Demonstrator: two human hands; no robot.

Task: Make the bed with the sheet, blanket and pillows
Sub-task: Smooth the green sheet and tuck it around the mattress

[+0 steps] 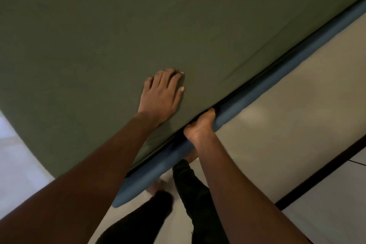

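Note:
A dark green sheet (118, 25) covers the mattress and fills most of the view. My left hand (161, 93) lies flat on the sheet near the bed's edge, fingers straight. My right hand (200, 126) is at the edge, its fingers pushed down into the gap between the sheeted mattress and the blue bed frame (257, 89). The fingertips are hidden in that gap, so what they hold cannot be seen. No blanket or pillow is in view.
A pale tiled floor (287, 125) runs along the right of the bed, crossed by a dark strip (326, 176). My legs in dark trousers (188, 184) and bare feet stand close against the frame. More floor shows at the far left (11, 154).

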